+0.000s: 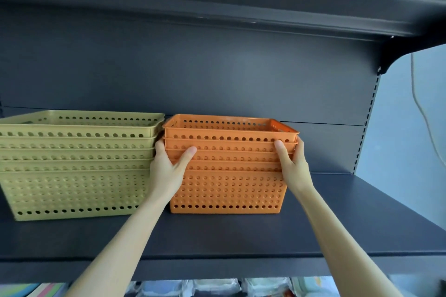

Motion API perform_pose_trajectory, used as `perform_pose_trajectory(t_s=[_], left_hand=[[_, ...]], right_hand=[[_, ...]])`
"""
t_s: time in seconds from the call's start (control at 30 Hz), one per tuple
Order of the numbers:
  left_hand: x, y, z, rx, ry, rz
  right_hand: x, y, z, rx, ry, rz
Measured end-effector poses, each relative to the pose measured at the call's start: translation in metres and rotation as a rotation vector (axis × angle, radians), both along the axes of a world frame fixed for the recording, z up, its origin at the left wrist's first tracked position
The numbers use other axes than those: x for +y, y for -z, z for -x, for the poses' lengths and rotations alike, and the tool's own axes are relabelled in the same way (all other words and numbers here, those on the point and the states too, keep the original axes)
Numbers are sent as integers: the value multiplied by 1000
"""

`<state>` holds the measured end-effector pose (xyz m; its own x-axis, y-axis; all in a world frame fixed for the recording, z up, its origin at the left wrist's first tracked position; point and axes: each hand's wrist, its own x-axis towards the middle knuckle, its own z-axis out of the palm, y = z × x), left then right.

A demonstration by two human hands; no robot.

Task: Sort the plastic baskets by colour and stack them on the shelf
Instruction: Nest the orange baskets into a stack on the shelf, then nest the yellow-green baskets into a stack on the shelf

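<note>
Between left hand [166,171] and right hand [295,165], orange stack [226,188].

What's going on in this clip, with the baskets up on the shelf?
A person grips a stack of orange baskets at both ends, with the left hand on its left side and the right hand on its right, thumbs across the front. The stack appears to rest on the dark shelf, close beside a stack of green baskets to its left. Each stack holds one colour.
</note>
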<state>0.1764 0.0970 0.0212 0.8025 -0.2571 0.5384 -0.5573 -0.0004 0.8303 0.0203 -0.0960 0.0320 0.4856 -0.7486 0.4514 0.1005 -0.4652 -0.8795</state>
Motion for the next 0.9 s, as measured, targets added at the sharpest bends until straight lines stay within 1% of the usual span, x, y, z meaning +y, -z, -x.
perform_pose_trajectory(t_s=[0.2, 0.3, 0.37, 0.43, 0.5, 0.57, 0.63, 0.77, 0.9], left_hand=[[1, -2, 17, -69, -161, -100], [14, 5, 30, -125, -227, -205], [28, 14, 38, -224, -238, -238], [45, 23, 46, -314, -220, -252], [63, 29, 54, -340, -203, -274], [82, 32, 57, -326, -221, -312], [102, 34, 55, -296, -236, -316], [148, 38, 37, -266, -306, -275], [191, 44, 6, -224, -386, -199]], right_hand=[[6, -3, 17, 177, 3, 80], [17, 3, 35, 320, 84, 241], [27, 9, 46, 354, 166, 368], [42, 14, 54, 335, 240, 460], [60, 19, 57, 265, 244, 499], [79, 22, 53, 202, 179, 497], [98, 24, 44, 186, 105, 500], [133, 25, 14, 179, -31, 522], [173, 31, -28, 152, -99, 523]])
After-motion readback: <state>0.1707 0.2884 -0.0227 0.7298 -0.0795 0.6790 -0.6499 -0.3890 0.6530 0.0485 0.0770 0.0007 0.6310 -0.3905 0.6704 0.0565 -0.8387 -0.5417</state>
